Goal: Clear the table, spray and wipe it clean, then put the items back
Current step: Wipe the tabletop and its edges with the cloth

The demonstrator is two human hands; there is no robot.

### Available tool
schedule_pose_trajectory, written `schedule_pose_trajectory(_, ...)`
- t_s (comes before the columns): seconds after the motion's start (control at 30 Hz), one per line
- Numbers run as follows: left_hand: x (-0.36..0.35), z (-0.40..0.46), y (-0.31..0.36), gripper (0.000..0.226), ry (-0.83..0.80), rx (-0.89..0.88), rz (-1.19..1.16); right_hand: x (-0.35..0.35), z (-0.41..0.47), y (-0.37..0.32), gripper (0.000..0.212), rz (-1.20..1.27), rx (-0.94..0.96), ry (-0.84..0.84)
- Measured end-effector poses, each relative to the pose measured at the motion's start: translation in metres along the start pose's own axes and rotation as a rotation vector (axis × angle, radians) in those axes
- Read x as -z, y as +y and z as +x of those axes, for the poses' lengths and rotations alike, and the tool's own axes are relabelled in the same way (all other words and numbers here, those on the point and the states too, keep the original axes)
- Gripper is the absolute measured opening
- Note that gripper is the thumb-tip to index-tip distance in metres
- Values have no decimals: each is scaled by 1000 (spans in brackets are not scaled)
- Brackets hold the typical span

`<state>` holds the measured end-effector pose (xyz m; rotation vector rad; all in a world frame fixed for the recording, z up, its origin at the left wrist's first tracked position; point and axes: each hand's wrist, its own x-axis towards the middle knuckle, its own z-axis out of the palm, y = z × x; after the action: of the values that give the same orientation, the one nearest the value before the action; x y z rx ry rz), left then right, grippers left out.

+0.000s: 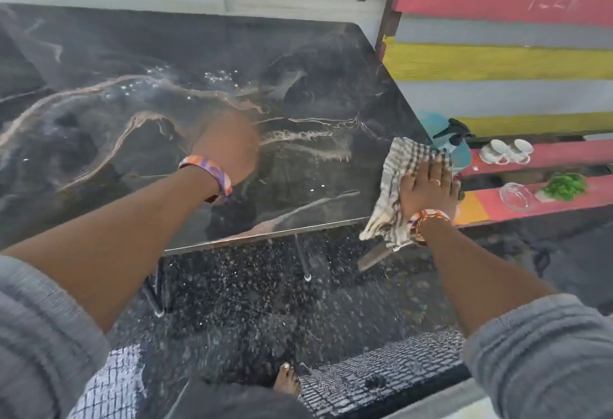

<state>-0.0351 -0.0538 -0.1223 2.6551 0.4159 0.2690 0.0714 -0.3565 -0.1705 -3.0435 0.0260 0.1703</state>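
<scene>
The dark marble-patterned table (185, 54) fills the upper left, with spray droplets glinting near its middle. My left hand (229, 150) rests palm down on the tabletop and is blurred; nothing shows in it. My right hand (428, 186) presses flat on a checked cloth (394, 199) at the table's near right corner, where the cloth drapes over the edge. Just past the cloth, a spray bottle (454, 136) with a black trigger stands on the bench.
A striped red, grey and yellow wooden bench (547, 156) stands right of the table, holding two white cups (507, 150), a clear glass bowl (517, 196) and a small green plant (564, 186). Below lie dark speckled floor, thin table legs and my bare foot (287, 382).
</scene>
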Motion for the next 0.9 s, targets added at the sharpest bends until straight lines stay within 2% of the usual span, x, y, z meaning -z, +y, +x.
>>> schedule_pose_trajectory(0.13, 16, -13, -29, 27, 9, 42, -18, -8, -42, -37, 74, -46, 142, 3)
schedule_pose_trajectory(0.23, 34, -22, -54, 26, 16, 65, -23, -16, -77, -85, 76, -48, 256, -3)
schedule_pose_trajectory(0.47, 87, -68, -142, 24, 23, 117, 1, -35, -165, -218, 53, 49, 569, -50)
schedule_pose_trajectory(0.6, 123, -95, -198, 22, 48, 140, 27, -43, -237, -303, 48, 290, 789, -50)
schedule_pose_trajectory(0.67, 139, -106, -215, 21, 80, 193, 1, -48, -271, -341, 44, 412, 853, -141)
schedule_pose_trajectory(0.73, 153, -115, -226, 29, 55, 288, -27, -53, -296, -374, 41, 602, 806, -330)
schedule_pose_trajectory(0.83, 179, -118, -239, 59, 3, 493, -254, -37, -313, -398, 36, 1204, 542, -623)
schedule_pose_trajectory(0.9, 190, -114, -244, 76, 4, 564, -453, -25, -307, -399, 31, 1485, 380, -672)
